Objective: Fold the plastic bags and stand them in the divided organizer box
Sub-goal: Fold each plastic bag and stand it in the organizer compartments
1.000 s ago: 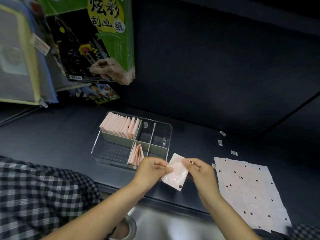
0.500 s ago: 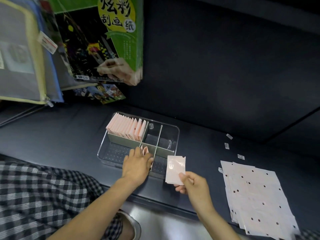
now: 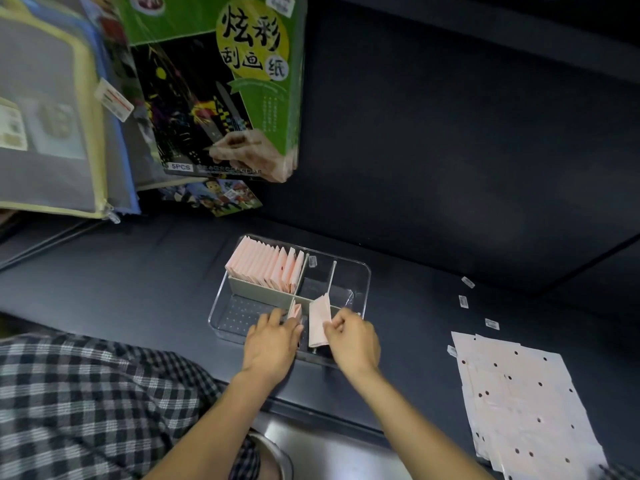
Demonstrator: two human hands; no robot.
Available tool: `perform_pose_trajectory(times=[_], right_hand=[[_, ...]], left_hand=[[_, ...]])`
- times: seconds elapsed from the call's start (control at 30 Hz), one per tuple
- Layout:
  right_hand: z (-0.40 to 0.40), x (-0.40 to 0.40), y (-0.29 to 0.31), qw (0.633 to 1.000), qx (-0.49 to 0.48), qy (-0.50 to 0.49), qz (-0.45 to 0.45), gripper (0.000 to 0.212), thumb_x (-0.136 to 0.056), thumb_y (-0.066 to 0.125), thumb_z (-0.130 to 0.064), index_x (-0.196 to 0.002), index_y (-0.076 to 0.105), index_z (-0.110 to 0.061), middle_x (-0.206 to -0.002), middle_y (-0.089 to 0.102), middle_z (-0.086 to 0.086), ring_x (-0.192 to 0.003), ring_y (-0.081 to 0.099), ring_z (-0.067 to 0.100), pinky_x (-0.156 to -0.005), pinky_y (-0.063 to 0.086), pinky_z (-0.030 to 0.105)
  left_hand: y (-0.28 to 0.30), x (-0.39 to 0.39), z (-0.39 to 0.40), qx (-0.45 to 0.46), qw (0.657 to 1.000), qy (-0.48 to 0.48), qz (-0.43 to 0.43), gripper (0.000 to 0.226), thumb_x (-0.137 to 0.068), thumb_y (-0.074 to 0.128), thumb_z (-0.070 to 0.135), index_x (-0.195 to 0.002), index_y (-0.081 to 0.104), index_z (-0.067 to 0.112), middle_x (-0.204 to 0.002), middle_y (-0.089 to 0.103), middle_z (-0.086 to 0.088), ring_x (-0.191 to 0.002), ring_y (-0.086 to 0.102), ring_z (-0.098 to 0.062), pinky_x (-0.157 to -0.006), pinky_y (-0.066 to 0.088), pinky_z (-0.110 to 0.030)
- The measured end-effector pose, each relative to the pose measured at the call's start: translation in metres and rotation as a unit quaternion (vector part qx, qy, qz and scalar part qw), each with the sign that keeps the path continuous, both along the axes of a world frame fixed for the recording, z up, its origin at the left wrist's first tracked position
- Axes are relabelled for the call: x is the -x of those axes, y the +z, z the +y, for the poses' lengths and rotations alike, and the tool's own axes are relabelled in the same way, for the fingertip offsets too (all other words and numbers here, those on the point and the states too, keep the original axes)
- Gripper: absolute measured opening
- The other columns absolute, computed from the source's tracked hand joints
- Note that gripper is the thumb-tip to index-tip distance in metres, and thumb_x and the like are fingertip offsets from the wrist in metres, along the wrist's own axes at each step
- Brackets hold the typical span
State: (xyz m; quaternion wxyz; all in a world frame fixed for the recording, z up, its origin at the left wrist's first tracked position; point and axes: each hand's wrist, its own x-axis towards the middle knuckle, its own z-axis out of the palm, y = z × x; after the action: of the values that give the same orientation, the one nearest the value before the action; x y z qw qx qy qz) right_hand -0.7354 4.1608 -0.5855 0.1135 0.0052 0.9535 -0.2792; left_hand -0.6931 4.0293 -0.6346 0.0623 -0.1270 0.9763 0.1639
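Observation:
A clear divided organizer box [image 3: 360, 271] sits on the dark shelf. Its far left compartment holds a row of several folded pink bags [image 3: 265, 266] standing upright. My right hand [image 3: 353, 341] pinches a folded pink bag [image 3: 318, 322] and holds it upright in the near compartment. My left hand [image 3: 273, 341] lies with straight fingers against a few folded bags [image 3: 295, 310] standing there, beside the divider. A stack of flat pink bags with dark dots [image 3: 519, 400] lies on the shelf at the right.
A green packet with Chinese lettering [image 3: 221, 84] and zip pouches [image 3: 55, 116] hang above the shelf at the left. Small white stickers [image 3: 491, 323] lie near the flat stack. A checked garment [image 3: 86, 403] covers the lower left.
My right hand carried the folded bag from in front of the box into its near compartment. My left hand let go of that bag and went to the standing bags.

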Motion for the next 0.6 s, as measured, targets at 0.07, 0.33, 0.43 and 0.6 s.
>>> perform_pose_trajectory(times=[0.07,0.33,0.43,0.6], right_hand=[[-0.009,0.003,-0.006,0.999,-0.033,0.006,-0.013,0.013,-0.085,0.055,-0.032,-0.076,0.054,-0.022,-0.095,0.068,0.004,-0.093,0.063,0.03,-0.072,0.047,0.03],[-0.035,-0.001,-0.03,0.994,-0.101,0.021,-0.042,0.025,-0.089,0.05,-0.036,-0.094,0.066,-0.018,-0.102,0.07,0.009,-0.1,0.064,0.03,-0.075,0.05,0.031],[-0.042,-0.004,-0.034,0.994,-0.091,0.017,-0.05,0.032,-0.093,0.043,-0.034,-0.096,0.069,-0.015,-0.104,0.069,0.012,-0.101,0.064,0.032,-0.076,0.05,0.033],[-0.037,-0.006,-0.031,0.993,-0.059,0.072,-0.068,0.033,-0.095,0.04,-0.031,-0.097,0.067,-0.014,-0.105,0.069,0.014,-0.101,0.063,0.033,-0.077,0.05,0.034]], left_hand=[[-0.001,-0.001,0.0,-0.023,1.0,0.004,0.0,0.039,-0.102,0.025,0.038,-0.129,0.051,0.025,-0.131,0.047,0.001,-0.116,0.042,-0.022,-0.094,0.04,-0.036],[0.001,0.001,0.003,-0.138,0.989,0.051,0.029,0.036,-0.102,0.032,0.032,-0.127,0.056,0.022,-0.131,0.049,-0.001,-0.118,0.041,-0.022,-0.096,0.04,-0.035],[0.003,0.001,0.006,-0.173,0.982,0.061,0.047,0.034,-0.101,0.035,0.031,-0.124,0.058,0.024,-0.128,0.051,-0.005,-0.116,0.044,-0.025,-0.095,0.041,-0.036],[0.003,0.001,0.007,-0.167,0.983,0.069,0.045,0.036,-0.101,0.034,0.034,-0.121,0.062,0.022,-0.129,0.051,-0.006,-0.114,0.044,-0.027,-0.092,0.042,-0.036]])
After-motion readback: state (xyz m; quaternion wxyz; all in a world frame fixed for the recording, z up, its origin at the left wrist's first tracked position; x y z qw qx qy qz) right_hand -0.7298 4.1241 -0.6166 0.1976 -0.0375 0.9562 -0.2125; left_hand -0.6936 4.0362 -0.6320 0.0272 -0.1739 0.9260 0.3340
